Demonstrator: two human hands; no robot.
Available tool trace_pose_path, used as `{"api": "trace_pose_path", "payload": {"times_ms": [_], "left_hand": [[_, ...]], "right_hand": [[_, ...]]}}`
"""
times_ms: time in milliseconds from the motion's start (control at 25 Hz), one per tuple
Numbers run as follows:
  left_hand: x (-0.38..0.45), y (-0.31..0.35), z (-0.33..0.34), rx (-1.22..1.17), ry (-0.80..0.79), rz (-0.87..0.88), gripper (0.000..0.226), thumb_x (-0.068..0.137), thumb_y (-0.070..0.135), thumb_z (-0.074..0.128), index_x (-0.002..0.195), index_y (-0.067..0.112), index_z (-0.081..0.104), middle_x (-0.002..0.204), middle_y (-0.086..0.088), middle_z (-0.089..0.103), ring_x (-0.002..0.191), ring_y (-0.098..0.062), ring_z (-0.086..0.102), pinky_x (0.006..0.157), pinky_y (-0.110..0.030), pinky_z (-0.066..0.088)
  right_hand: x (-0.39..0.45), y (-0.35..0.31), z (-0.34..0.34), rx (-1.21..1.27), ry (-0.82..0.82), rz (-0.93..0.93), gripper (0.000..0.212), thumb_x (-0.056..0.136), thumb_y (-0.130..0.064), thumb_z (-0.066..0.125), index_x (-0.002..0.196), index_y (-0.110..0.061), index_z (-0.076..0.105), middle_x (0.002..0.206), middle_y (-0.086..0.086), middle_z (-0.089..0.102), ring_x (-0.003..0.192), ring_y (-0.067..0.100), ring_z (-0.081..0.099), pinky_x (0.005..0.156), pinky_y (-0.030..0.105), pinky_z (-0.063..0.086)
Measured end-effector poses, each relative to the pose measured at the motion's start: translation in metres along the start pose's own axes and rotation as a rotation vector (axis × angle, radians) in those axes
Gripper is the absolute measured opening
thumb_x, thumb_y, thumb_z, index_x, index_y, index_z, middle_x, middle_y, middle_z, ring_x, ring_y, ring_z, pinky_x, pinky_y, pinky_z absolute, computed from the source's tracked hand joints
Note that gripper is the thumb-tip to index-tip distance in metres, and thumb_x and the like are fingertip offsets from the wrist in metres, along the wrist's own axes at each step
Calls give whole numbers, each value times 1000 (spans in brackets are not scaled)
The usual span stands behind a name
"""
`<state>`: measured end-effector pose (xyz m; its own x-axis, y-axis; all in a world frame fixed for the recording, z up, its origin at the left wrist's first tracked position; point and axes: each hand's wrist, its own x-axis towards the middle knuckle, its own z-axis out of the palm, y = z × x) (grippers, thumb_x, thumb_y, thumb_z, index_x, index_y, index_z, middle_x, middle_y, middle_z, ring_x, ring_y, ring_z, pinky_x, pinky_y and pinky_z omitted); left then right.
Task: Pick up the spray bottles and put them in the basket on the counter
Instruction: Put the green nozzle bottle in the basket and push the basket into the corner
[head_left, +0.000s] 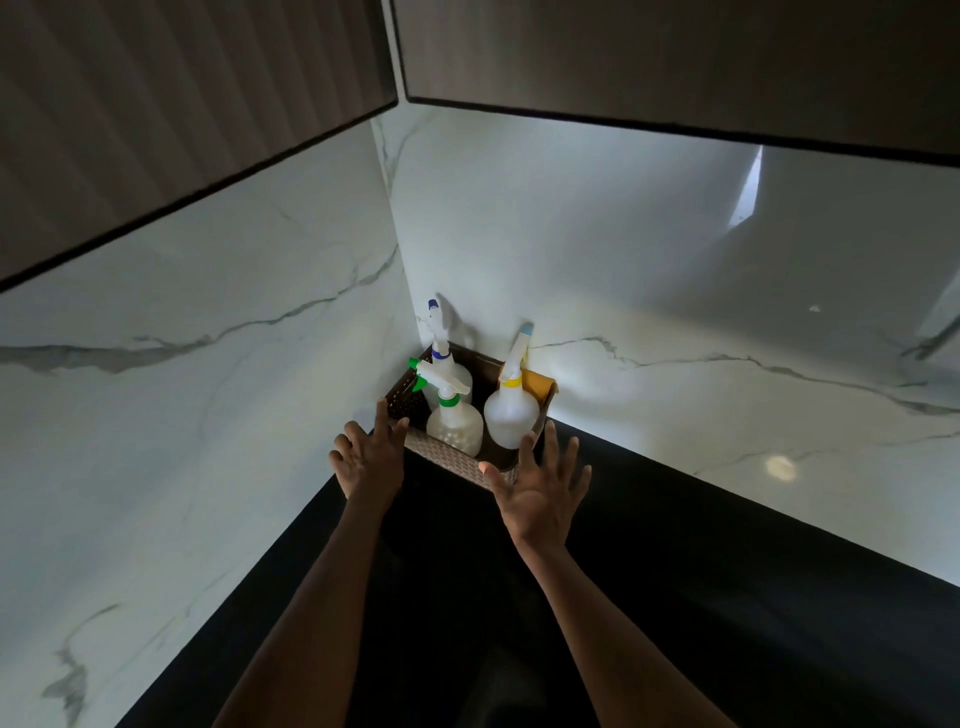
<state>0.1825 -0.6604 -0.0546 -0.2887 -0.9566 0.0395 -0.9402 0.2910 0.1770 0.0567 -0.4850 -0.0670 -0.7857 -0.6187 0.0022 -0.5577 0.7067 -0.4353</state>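
Three spray bottles stand in the basket, both hands spread empty at its near edge.

The left hand (370, 457) and right hand (540, 480) have fingers splayed wide and hold nothing; the basket (447, 460) sits between and just beyond them on the dark counter (675, 571), in the marble corner. Beyond the left fingertips stands the green-collared bottle (454, 423), the blue-collared bottle (448, 369) behind it; the yellow-collared bottle (511, 415) stands just beyond the right hand.
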Motion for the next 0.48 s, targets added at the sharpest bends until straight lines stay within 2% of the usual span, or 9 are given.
{"api": "trace_pose_path", "payload": {"times_ms": [160,320,480], "left_hand": [[14,-6,-4,70,22,39,56,104,55,29,155,32,29,133,-21,48,114,-38,50,95,-47,40],[20,-8,-5,168,20,50,53,105,50,24,155,31,26,155,-16,30,141,-37,29,113,-55,24],[21,-7,1,140,31,1,54,106,49,24,156,31,24,155,-15,29,141,-35,29,114,-54,24]], "right_hand": [[-3,-12,2,65,9,42,88,87,-82,30,157,-29,33,171,4,8,157,37,-1,122,62,4],[-1,-23,5,100,-9,59,96,79,-87,20,157,-32,33,171,4,2,157,37,-5,122,61,2],[5,-31,4,101,-33,51,97,78,-87,18,156,-32,33,171,3,2,157,36,-6,122,62,2]]}}
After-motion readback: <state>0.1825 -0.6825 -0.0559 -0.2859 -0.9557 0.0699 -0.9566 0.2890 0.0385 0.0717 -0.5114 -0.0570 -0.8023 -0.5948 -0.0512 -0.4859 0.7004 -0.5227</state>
